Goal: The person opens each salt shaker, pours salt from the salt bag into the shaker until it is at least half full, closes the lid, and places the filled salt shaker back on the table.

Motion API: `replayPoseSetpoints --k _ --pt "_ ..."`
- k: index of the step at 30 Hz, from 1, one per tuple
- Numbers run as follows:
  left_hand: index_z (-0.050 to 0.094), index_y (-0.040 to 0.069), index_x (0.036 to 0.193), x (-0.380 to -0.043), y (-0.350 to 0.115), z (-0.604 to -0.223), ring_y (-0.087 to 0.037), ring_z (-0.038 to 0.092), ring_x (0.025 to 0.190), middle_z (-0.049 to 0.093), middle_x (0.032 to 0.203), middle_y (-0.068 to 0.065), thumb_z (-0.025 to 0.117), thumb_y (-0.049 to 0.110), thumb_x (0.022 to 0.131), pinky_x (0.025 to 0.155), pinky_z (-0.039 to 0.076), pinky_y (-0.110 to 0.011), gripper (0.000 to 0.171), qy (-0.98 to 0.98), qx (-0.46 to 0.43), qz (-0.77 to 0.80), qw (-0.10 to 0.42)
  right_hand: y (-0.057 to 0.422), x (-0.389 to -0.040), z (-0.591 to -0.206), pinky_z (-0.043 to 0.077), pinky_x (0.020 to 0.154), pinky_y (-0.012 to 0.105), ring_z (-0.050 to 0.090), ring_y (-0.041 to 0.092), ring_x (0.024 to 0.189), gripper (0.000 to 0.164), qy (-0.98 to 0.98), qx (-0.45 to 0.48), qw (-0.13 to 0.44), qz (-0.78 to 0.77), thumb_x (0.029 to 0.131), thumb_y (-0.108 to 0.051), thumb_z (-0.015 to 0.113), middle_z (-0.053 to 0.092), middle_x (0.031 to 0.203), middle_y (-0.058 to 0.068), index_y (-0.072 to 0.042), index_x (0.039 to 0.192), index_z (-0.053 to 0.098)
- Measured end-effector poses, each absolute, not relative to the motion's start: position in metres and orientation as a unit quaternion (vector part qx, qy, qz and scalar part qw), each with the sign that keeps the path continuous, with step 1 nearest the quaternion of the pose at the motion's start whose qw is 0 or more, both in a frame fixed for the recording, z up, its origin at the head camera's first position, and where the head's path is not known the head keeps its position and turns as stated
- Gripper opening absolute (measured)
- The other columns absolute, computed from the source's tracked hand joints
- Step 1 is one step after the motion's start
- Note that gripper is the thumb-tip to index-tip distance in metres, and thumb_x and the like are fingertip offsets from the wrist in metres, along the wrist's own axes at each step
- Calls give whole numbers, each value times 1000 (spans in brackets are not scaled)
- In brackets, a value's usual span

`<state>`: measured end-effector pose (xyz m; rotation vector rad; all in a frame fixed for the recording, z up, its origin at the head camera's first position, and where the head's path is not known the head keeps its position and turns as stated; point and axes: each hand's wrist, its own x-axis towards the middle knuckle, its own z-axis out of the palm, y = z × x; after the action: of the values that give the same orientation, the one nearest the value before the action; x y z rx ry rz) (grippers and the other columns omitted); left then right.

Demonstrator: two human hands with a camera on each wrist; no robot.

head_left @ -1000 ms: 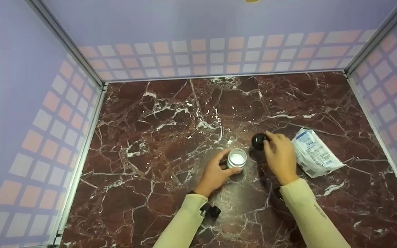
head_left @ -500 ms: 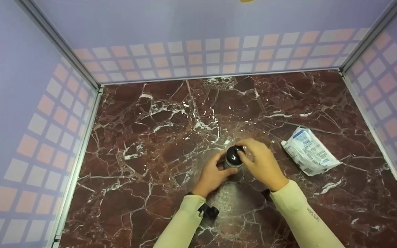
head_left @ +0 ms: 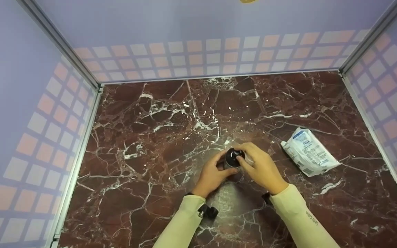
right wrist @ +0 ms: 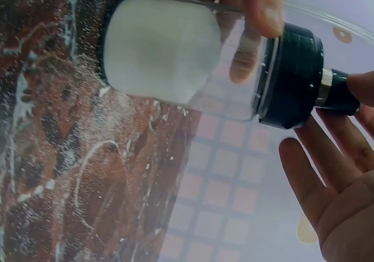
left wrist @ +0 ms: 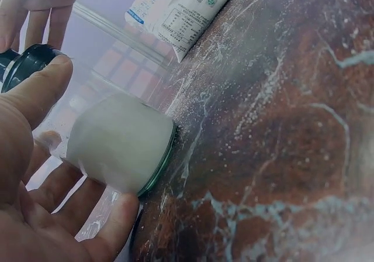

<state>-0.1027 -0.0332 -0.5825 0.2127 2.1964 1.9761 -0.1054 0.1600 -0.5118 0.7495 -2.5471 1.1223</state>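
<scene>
A clear glass jar (right wrist: pixel 163 48), partly filled with white powder or fine grains, stands on the marbled surface. Its black lid (right wrist: pixel 292 78) with a small knob sits on the mouth. My left hand (head_left: pixel 212 174) grips the jar round its side, the thumb near the rim in the left wrist view. With thumb and fingers my right hand (head_left: pixel 262 167) pinches the lid's knob (right wrist: pixel 342 92) from above. Whether the lid is fully seated cannot be told.
To the right of the hands lies a white printed packet (head_left: pixel 310 151). White grains are scattered over the dark red marbled table (head_left: pixel 133 193). Lilac panels with a checked band (head_left: pixel 184 57) close off the back and both sides.
My right hand has carried the black lid leftward from beside the packet onto the jar's mouth. My left hand has kept its grip on the jar. The packet's left end is now uncovered.
</scene>
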Motion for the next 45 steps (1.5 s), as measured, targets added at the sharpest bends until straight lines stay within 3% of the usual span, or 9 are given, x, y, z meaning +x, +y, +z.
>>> replayPoseSetpoints --k 6,14,19,24,30,33,36,40,45 --pt "55 12 149 -103 -34 -584 -23 66 120 66 133 -10 89 26 80 100 55 -34 78 746 60 657 94 159 -107 -519 56 99 36 68 19 112 34 -868 243 117 416 96 -9 73 69 123 4 -8 129 66" --pt "55 7 148 -101 -33 -587 -23 63 123 67 135 -12 88 25 83 100 54 -30 75 775 60 624 79 160 -103 -536 36 119 53 48 33 142 78 -876 225 19 426 89 -13 79 50 155 14 -5 157 42" --pt "57 9 147 -101 -32 -586 -25 63 123 65 138 -12 87 24 84 100 54 -30 71 775 68 624 73 159 -104 -542 39 117 53 53 31 136 74 -866 185 10 464 87 -17 84 57 146 15 -2 150 49" --pt "58 11 146 -101 -32 -586 -23 63 123 64 138 -11 86 25 86 101 54 -30 68 780 71 618 65 150 -104 -549 46 109 52 60 30 124 78 -876 132 54 460 79 -29 91 61 133 13 -2 143 55" --pt "57 12 147 -103 -35 -587 -24 61 127 63 140 -11 81 16 90 103 52 -27 62 782 73 616 62 131 -101 -555 48 99 50 60 34 111 86 -896 78 102 424 76 -51 90 58 122 15 -1 138 57" --pt "57 13 147 -105 -35 -586 -24 61 128 64 139 -11 82 22 91 103 52 -28 63 778 73 621 66 131 -99 -557 44 106 50 57 34 120 82 -875 89 107 463 81 -41 89 58 130 16 0 142 52" --pt "57 11 147 -106 -34 -585 -25 62 125 65 137 -12 84 25 88 103 53 -34 67 770 78 630 70 136 -98 -557 36 117 49 49 34 138 79 -831 132 92 532 86 -12 83 52 148 16 0 152 41" --pt "56 11 148 -106 -34 -585 -25 63 125 65 136 -13 87 25 83 103 53 -36 73 767 83 631 76 145 -98 -557 29 122 48 41 31 147 89 -791 178 56 582 83 13 71 45 158 15 -5 160 30" --pt "56 12 148 -106 -35 -584 -22 62 126 64 138 -9 86 29 84 105 52 -34 72 781 90 614 70 147 -99 -559 39 116 51 52 28 135 82 -821 152 66 547 85 -3 82 56 143 15 -7 156 40"
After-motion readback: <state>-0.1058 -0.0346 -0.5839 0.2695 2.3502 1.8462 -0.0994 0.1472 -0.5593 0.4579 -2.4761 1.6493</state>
